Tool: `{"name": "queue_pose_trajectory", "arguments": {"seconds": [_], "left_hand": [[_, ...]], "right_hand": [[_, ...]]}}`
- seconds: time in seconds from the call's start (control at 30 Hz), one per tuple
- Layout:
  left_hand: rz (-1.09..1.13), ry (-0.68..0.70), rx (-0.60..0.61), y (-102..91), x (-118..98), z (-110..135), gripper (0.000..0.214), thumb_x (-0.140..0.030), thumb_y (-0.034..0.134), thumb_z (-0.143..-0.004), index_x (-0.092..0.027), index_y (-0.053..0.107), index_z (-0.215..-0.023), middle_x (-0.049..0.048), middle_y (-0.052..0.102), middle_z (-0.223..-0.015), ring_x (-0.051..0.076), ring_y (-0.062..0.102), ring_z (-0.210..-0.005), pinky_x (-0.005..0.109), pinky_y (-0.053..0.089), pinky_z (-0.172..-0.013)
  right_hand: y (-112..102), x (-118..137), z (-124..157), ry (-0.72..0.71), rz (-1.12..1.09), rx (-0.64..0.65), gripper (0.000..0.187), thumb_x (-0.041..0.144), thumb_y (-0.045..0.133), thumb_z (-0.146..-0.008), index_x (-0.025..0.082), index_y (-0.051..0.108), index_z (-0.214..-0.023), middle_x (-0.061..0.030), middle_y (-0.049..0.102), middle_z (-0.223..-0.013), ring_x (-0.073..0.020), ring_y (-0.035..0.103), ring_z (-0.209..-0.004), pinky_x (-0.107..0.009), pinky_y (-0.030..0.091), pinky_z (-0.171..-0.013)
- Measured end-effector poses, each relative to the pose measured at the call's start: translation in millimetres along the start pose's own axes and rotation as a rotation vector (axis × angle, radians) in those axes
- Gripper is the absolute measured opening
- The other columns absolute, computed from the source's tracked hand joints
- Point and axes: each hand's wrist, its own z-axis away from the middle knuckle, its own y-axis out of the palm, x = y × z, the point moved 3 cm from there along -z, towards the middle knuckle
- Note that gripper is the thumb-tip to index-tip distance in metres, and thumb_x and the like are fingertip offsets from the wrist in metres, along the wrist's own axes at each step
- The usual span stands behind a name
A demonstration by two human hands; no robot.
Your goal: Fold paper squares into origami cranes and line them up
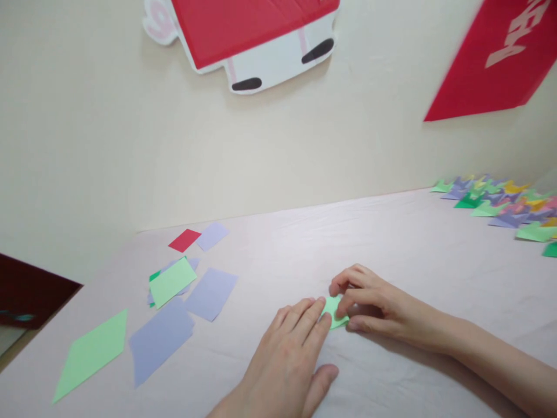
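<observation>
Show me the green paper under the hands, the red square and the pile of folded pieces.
green paper [333,312]: head view, its exposed middle.
red square [184,240]: head view, its centre.
pile of folded pieces [507,208]: head view, middle of the pile.

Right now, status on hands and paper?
Left hand flat, fingertips on the green paper. Right hand pinching its right edge. Loose sheets lie off left, apart.

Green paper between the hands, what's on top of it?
Fingers of the left hand press on the green paper, and the right hand pinches its edge. Only a small patch shows; the rest is covered.
</observation>
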Motion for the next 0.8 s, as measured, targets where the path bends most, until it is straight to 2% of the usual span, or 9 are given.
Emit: {"name": "queue_pose_trajectory", "arguments": {"seconds": [0.13,0.5,0.7,0.8], "left_hand": [[-0.035,0.038,0.000,2.5,1.9,3.0,0.052,-0.031,0.059,-0.087,-0.015,0.049,-0.135,0.0141,0.047,-0.145,0.031,0.043,-0.132,0.047,0.042,-0.104],[-0.098,0.092,0.001,3.7,1.6,6.6,0.039,-0.034,0.061,-0.086,-0.017,0.057,-0.122,0.0118,0.054,-0.138,0.031,0.051,-0.123,0.043,0.046,-0.097],[-0.076,0.077,0.002,2.8,0.3,6.0,0.035,-0.034,0.061,-0.086,-0.016,0.058,-0.117,0.0115,0.056,-0.137,0.030,0.051,-0.122,0.042,0.045,-0.098],[-0.073,0.080,-0.005,3.3,-0.3,4.4,0.039,-0.034,0.061,-0.086,-0.017,0.056,-0.121,0.0119,0.056,-0.136,0.029,0.051,-0.122,0.042,0.044,-0.098]], "right_hand": [[2.6,-2.6,-4.9,0.005,0.007,-0.070,0.019,0.032,0.056,-0.093,0.025,0.071,-0.082,-0.0059,0.061,-0.100,-0.0215,0.052,-0.098,-0.038,0.043,-0.088],[12.9,-0.5,-13.6,0.115,0.097,-0.164,0.012,0.021,0.065,-0.086,0.022,0.062,-0.074,-0.0027,0.061,-0.089,-0.0213,0.051,-0.091,-0.035,0.040,-0.080],[15.3,-0.1,-15.4,0.122,0.130,-0.188,0.012,0.020,0.066,-0.084,0.022,0.061,-0.073,-0.0025,0.061,-0.086,-0.0215,0.051,-0.088,-0.035,0.039,-0.078],[15.2,0.9,-15.6,0.118,0.139,-0.192,0.012,0.021,0.064,-0.085,0.022,0.061,-0.073,-0.0029,0.061,-0.085,-0.0215,0.051,-0.087,-0.035,0.039,-0.078]]}}
